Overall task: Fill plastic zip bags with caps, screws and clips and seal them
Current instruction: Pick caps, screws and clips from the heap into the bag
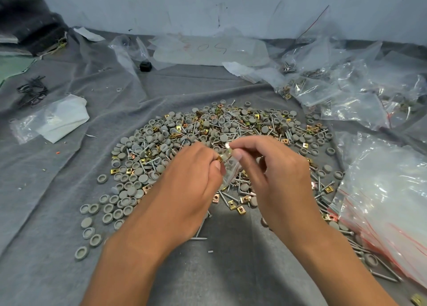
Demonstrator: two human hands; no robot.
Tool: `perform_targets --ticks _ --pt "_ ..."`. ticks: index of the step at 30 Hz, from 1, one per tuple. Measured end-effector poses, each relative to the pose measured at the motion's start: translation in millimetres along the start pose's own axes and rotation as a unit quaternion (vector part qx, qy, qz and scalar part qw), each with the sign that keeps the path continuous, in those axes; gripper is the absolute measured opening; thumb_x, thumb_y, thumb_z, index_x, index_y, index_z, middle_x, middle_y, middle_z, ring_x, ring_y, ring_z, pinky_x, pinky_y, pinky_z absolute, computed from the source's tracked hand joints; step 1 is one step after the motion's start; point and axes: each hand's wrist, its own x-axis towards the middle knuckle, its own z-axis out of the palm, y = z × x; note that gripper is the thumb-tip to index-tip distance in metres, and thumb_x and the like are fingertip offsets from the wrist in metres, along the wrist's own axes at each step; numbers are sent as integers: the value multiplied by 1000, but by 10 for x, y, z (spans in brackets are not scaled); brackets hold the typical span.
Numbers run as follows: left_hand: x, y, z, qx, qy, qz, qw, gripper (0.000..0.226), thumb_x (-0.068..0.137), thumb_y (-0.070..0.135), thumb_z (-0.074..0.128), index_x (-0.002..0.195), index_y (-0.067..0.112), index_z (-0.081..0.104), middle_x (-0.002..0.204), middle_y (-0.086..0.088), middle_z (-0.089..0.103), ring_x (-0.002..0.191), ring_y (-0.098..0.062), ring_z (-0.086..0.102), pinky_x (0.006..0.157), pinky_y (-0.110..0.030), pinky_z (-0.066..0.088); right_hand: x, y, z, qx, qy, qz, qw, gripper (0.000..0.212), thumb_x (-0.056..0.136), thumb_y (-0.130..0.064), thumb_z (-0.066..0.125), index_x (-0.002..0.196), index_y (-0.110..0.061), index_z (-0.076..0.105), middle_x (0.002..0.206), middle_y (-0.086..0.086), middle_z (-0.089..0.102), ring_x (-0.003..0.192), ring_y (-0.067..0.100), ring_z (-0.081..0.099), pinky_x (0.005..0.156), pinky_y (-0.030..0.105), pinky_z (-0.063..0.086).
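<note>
A wide pile (208, 130) of grey round caps, silver screws and brass clips lies on the grey cloth (57, 190). Above its near part, both hands hold a small clear zip bag (230, 169) between them. My left hand (194, 174) pinches the bag's left edge together with a brass clip (219, 159). My right hand (275, 174) pinches the bag's top right edge with thumb and forefinger. The bag hangs down between the hands, and I cannot make out what is inside it.
A stack of empty red-striped zip bags (388, 204) lies at the right. Filled bags (323, 86) are heaped at the back right. A white paper and a bag (60, 118) lie at the left, black clips (32, 90) beyond them. A wall (208, 5) stands behind.
</note>
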Motion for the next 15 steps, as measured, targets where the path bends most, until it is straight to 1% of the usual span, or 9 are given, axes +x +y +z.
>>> perform_targets --ticks 1,4,6,11,13,15 --pt "0 -7 -5 0 -4 0 1000 30 104 37 26 89 27 50 89 11 47 91 -8 47 78 -28 38 6 6 -10 16 1 20 1000 11 96 -20 65 106 -19 71 93 -17 64 86 -12 57 76 1 38" --pt "12 -19 -2 3 -17 -7 1000 27 100 38 29 95 29 54 95 15 49 96 -4 47 81 -25 38 17 16 -45 57 6 60 997 8 98 -21 64 105 -23 67 94 -18 64 89 -4 60 74 4 39" --pt "15 -24 2 8 -12 -9 1000 26 99 39 31 99 31 56 97 18 48 98 -2 46 79 -23 36 16 6 -62 58 13 59 997 8 99 -22 63 106 -24 66 95 -19 63 90 -3 59 74 5 40" --pt "11 -38 -20 -2 29 -19 999 29 99 41 34 110 37 61 106 24 49 104 8 47 80 -15 37 2 1 -73 59 13 61 996 9 98 -28 61 106 -26 66 95 -19 62 89 2 61 73 7 43" --pt "10 -41 -27 -3 38 -18 999 29 100 38 36 112 36 62 107 24 50 104 10 47 81 -12 38 0 -3 -73 59 16 55 997 10 98 -29 61 106 -25 66 96 -19 62 89 3 61 73 8 44" --pt "12 -35 -37 -12 55 -20 998 26 102 32 40 110 35 64 107 24 52 104 12 48 83 -6 36 1 -12 -72 63 22 44 997 11 98 -30 60 106 -24 65 96 -18 62 88 2 61 74 8 43"
